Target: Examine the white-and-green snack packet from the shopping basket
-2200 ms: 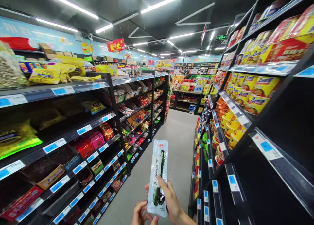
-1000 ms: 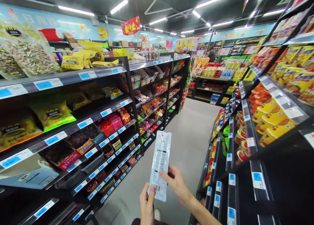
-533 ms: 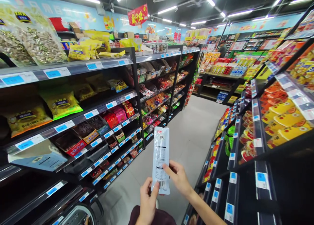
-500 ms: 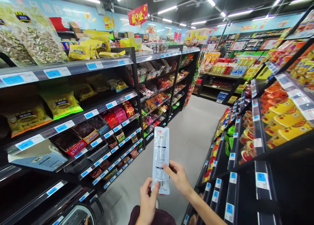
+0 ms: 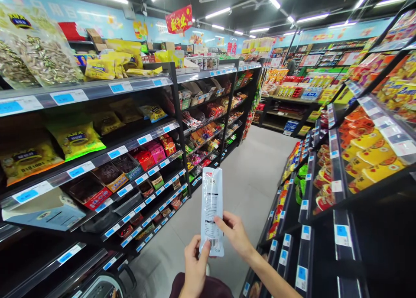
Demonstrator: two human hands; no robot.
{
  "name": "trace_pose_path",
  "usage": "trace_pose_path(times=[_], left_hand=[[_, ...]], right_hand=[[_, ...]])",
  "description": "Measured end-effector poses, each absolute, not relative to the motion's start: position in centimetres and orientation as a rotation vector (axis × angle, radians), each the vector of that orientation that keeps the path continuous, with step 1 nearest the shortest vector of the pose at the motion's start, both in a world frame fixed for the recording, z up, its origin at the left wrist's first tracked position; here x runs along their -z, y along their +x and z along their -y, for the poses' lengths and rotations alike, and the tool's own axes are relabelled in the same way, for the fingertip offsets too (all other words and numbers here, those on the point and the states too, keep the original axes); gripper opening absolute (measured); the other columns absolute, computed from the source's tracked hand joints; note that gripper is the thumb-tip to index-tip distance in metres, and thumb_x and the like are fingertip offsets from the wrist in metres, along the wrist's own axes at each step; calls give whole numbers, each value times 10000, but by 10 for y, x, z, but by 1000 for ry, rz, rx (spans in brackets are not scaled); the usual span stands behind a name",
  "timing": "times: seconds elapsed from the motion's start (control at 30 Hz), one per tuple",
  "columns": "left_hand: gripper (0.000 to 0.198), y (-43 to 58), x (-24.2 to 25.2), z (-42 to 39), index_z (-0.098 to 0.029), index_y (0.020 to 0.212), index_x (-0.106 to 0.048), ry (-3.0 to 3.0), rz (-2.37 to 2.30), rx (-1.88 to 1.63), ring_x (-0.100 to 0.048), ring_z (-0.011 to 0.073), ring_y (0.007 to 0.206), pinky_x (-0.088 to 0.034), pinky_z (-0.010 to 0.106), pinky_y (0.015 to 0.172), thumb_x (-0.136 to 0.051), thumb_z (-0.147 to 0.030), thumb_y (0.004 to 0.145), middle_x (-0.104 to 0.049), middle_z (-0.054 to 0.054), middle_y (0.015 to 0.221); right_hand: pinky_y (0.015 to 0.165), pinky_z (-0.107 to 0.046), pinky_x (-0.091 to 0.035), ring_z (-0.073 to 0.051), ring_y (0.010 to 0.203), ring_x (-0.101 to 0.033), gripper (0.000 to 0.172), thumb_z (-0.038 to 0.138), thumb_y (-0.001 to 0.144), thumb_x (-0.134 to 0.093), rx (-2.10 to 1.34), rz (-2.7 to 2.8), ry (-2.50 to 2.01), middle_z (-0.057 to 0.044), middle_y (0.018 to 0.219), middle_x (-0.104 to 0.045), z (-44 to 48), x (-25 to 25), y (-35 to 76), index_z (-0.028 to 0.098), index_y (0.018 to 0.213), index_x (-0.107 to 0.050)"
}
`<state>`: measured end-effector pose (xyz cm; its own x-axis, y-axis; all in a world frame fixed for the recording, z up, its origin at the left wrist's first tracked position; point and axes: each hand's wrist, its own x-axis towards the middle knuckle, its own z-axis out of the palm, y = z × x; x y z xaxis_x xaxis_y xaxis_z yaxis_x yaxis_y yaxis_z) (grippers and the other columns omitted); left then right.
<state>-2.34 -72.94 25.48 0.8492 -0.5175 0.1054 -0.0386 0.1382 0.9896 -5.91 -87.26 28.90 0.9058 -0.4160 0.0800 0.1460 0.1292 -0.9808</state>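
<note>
Far left: shelf [image 5: 99, 88] with price tags, yellow snack bags [image 5: 77, 138] on it. Basket [image 5: 105, 280] below, partly out of view. Middle: pale blue packet [image 5: 212, 202] held upright above aisle floor [image 5: 263, 159], printed text and barcode facing camera. Left hand [image 5: 195, 260]: grip pinching packet's lower end, thumb in front. Right hand [image 5: 236, 234]: grip pinching packet's right edge. Far right: noodle cups [image 5: 373, 153] on shelf.

packet [image 5: 212, 202] between left hand [image 5: 196, 259] and right hand [image 5: 236, 232], shelves [image 5: 97, 90] left, racks [image 5: 334, 168] right, apparently a basket [image 5: 105, 278] lower left
</note>
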Motion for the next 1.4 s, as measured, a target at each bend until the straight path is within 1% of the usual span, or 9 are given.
trace_pose_path(times=[0.23, 0.33, 0.5, 0.67, 0.83, 1.03, 1.27, 1.33, 1.4], left_hand=[[324, -22, -251, 730, -125, 809, -633, 1411, 497, 361, -588, 152, 571, -516, 232, 551, -596, -445, 840, -622, 33, 645], [319, -21, -250, 729, -128, 809, -632, 1415, 507, 356, -588, 151, 569, -517, 232, 550, -591, -442, 844, -622, 32, 640], [336, -21, -250, 730, -127, 811, -626, 1411, 509, 364, -590, 153, 569, -521, 235, 551, -584, -459, 845, -621, 33, 640], [337, -21, -253, 730, -128, 823, -626, 1404, 500, 374, -591, 151, 574, -519, 236, 561, -575, -460, 851, -627, 33, 658], [365, -22, -256, 729, -132, 801, -631, 1442, 490, 357, -579, 149, 556, -508, 229, 563, -589, -493, 830, -617, 29, 626], [368, -22, -253, 729, -132, 819, -631, 1435, 489, 382, -587, 157, 565, -505, 238, 570, -585, -498, 830, -625, 35, 649], [350, -22, -253, 728, -133, 830, -626, 1428, 492, 390, -590, 151, 576, -488, 228, 583, -575, -478, 847, -627, 32, 657], [340, -22, -254, 728, -133, 828, -621, 1416, 482, 398, -582, 144, 568, -479, 225, 582, -577, -469, 851, -626, 28, 654], [330, -22, -255, 729, -133, 827, -614, 1384, 471, 414, -567, 131, 553, -470, 222, 586, -582, -460, 854, -621, 21, 645]], right_hand=[[580, -241, -421, -154, 689, -544, 351, 473, 846, -615, 415, -235, -1387, -56, 794, -642, 872, -292, -60, 127, 875, -663], [601, -251, -437, -164, 710, -555, 354, 473, 845, -616, 417, -229, -1384, -61, 812, -646, 873, -293, -60, 128, 906, -672], [591, -248, -437, -168, 706, -564, 343, 475, 837, -623, 415, -235, -1381, -62, 811, -656, 872, -294, -61, 138, 878, -673], [634, -259, -459, -180, 750, -581, 332, 453, 842, -627, 418, -221, -1370, -74, 860, -671, 872, -294, -60, 138, 932, -682], [583, -247, -447, -163, 701, -565, 354, 456, 847, -619, 413, -222, -1384, -72, 840, -666, 873, -296, -60, 128, 965, -686], [618, -266, -472, -192, 758, -586, 343, 468, 839, -622, 402, -226, -1361, -81, 873, -670, 873, -296, -61, 137, 916, -670], [541, -236, -410, -156, 668, -549, 354, 470, 841, -619, 407, -232, -1381, -69, 823, -659, 873, -293, -60, 131, 925, -679], [586, -255, -432, -167, 698, -561, 359, 463, 842, -623, 416, -222, -1377, -75, 856, -665, 873, -295, -60, 136, 976, -684], [713, -304, -464, -196, 792, -587, 384, 472, 848, -615, 410, -182, -1329, -84, 955, -672, 872, -298, -61, 160, 1065, -673]])
